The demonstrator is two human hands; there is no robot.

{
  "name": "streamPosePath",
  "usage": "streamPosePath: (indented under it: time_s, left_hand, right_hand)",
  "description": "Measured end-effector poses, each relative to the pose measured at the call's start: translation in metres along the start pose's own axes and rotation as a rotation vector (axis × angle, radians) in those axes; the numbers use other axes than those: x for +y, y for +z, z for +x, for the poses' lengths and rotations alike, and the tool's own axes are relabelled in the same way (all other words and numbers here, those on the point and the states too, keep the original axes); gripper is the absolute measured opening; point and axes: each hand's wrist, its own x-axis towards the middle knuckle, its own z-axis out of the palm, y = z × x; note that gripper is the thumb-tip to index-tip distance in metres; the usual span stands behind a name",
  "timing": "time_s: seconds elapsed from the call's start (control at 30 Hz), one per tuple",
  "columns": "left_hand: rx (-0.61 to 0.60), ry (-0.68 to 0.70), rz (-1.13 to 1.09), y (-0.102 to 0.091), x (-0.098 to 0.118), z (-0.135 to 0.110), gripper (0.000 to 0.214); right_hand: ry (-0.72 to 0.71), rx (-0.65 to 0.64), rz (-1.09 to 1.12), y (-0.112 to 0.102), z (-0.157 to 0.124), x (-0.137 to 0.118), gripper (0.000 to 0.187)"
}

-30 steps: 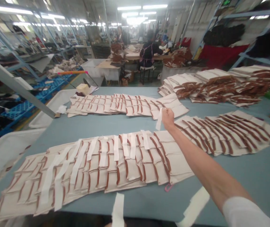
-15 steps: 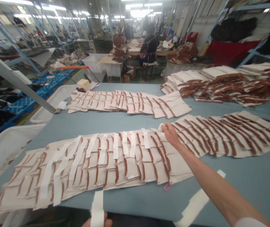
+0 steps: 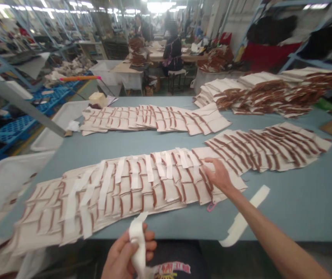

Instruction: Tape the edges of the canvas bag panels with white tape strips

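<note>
A long row of overlapping cream fabric pieces with brown trim (image 3: 131,190) lies across the blue-grey table (image 3: 299,205); white strips (image 3: 168,164) lie on many of them. My right hand (image 3: 219,176) rests flat on the row's right end, fingers stretched out over a newly laid strip. My left hand (image 3: 129,254) is low at the table's near edge, fingers closed on a bunch of white strips (image 3: 138,242).
Two more fanned rows (image 3: 154,118) (image 3: 270,147) lie farther back, with stacks of pieces (image 3: 270,93) at the back right. A loose white strip (image 3: 244,217) hangs over the near edge. White trays (image 3: 6,186) stand at the left. A person (image 3: 172,50) sits at a far table.
My right hand came down from mid-air with a white strip and pressed it flat on the row. My left hand rose into view with the strips. The view tilted down.
</note>
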Motion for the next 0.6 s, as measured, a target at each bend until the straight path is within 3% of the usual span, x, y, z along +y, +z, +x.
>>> streamPosePath:
  time_s: [0.07,0.17,0.3,0.4,0.5,0.6]
  left_hand:
    - [-0.074,0.012,-0.064,-0.005,0.01,-0.004,0.038]
    - [-0.132,-0.02,-0.138,-0.018,0.026,-0.007,0.029]
    - [-0.173,-0.038,-0.253,-0.042,0.043,-0.016,0.025]
    - [-0.205,-0.078,-0.337,-0.061,0.052,-0.023,0.026]
    - [-0.28,-0.109,-0.397,-0.078,0.058,-0.028,0.025]
    - [-0.302,-0.104,-0.442,-0.093,0.062,-0.031,0.027]
  right_hand:
    - [0.058,0.04,0.03,-0.004,-0.019,-0.033,0.034]
    - [0.056,-0.039,0.089,-0.004,-0.053,-0.101,0.025]
    - [-0.277,-0.163,0.201,0.005,-0.096,-0.213,0.02]
    - [-0.519,-0.205,0.311,0.019,-0.116,-0.28,0.021]
    - [-0.643,-0.253,0.343,0.03,-0.124,-0.315,0.028]
    - [-0.698,-0.277,0.346,0.034,-0.129,-0.33,0.028]
